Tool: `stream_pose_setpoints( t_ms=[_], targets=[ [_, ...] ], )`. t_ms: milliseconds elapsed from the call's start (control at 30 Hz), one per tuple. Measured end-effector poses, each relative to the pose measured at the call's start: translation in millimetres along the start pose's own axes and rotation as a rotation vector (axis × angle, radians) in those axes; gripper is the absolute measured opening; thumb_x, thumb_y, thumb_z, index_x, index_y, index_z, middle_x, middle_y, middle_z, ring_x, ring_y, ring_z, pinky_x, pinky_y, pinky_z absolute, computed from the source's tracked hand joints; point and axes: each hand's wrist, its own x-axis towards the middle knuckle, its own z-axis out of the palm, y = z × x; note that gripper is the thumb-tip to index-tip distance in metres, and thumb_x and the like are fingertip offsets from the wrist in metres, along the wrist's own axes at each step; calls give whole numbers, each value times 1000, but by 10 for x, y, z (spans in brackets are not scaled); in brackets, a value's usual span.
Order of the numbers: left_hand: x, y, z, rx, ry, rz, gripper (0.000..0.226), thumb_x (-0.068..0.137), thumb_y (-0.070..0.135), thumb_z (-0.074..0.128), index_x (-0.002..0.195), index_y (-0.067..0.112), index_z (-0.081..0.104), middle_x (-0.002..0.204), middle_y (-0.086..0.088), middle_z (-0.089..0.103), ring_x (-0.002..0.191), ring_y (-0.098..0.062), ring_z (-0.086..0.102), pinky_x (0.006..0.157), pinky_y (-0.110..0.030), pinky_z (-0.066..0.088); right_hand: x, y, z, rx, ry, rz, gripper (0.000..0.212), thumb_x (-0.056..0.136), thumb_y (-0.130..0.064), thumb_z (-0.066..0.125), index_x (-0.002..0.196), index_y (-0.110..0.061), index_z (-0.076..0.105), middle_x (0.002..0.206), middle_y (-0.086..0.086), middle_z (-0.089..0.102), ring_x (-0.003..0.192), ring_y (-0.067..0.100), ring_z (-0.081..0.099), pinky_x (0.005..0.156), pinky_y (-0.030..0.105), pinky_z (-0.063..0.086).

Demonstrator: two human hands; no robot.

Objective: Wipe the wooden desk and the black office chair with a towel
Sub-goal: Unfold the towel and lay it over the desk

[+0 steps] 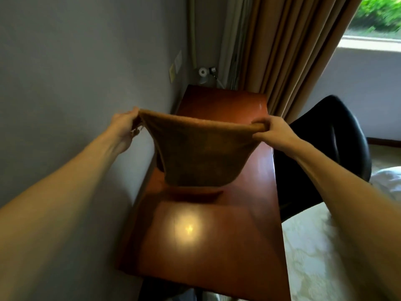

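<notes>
Middle of desk (217, 246) behind towel (201, 153), chair (338, 131) base hidden, window greenery (382, 11) blurred

No legible text; wall panels (178, 60) too blurred to read.

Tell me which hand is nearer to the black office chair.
Right. The right hand pinches a towel corner just beside the chair back; the left hand holds the other corner by the wall, across the desk.
</notes>
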Motion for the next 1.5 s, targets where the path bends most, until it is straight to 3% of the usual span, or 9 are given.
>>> stream_pose_setpoints(
  t_ms=[200,500,667,867,1033,1233,1300,1400,1500],
  targets=[
    [140,669,208,-176,-5,66,25,108,30,55,84,23,53,77,5,55,72,-6,59,67,-20,49,254,-383,-285,-58,354,-124,26,101,-4,56,119,-15,72,105,-3,65,92,8,59,77,20,48],
    [281,154,37,219,-53,95,28,111,17,46,87,12,59,94,-7,62,91,-20,63,84,-28,56,-27,-106,-267,-225,389,-200,17,99,-20,66,110,-18,78,100,-6,54,106,17,51,88,34,43],
    [-126,-626,-150,445,-76,11,30,112,23,41,89,11,57,91,-7,58,87,-21,56,83,-34,41,-760,298,-38,-410,-72,-175,17,88,-20,80,92,-4,78,111,7,64,109,24,60,93,37,51],
    [-979,-1664,-412,672,-279,-218,27,111,27,45,94,15,61,111,-12,60,93,-21,59,88,-35,47,-1738,1099,580,-418,-568,49,18,85,-25,84,71,-24,73,59,-12,64,59,2,60,56,13,47],
    [-1541,-2125,-666,848,-430,-413,37,112,28,44,82,9,57,86,-11,56,81,-22,57,79,-33,48,-2240,1475,892,-291,-936,129,8,87,-18,83,82,-19,78,75,-10,72,72,6,69,66,17,53],
    [-1454,-2243,-493,756,-186,-308,44,111,24,47,69,9,50,72,-9,49,71,-22,53,65,-29,45,-2115,1776,1056,-214,-553,187,14,89,-17,79,78,-13,72,70,-1,65,68,15,63,63,27,52],
    [-1296,-2340,-351,708,-129,-293,38,110,24,49,78,6,57,83,-14,59,85,-27,59,78,-39,52,-2036,1897,1134,-127,-459,254,8,92,-19,76,91,-11,73,86,3,70,84,24,68,76,35,57],
    [-1109,-2497,-149,597,-66,-284,19,108,23,53,108,7,64,116,-18,68,107,-31,64,103,-49,52,-2007,2034,1286,-73,-335,339,44,98,-22,70,139,-10,59,127,8,67,117,30,65,95,38,53],
    [-1073,-2662,-65,606,-52,-289,30,103,27,60,130,13,63,132,-12,66,119,-27,61,108,-47,49,-2012,2193,1410,-95,-282,397,38,101,-22,66,136,-10,60,126,10,69,106,28,66,94,40,52]
  ],
)
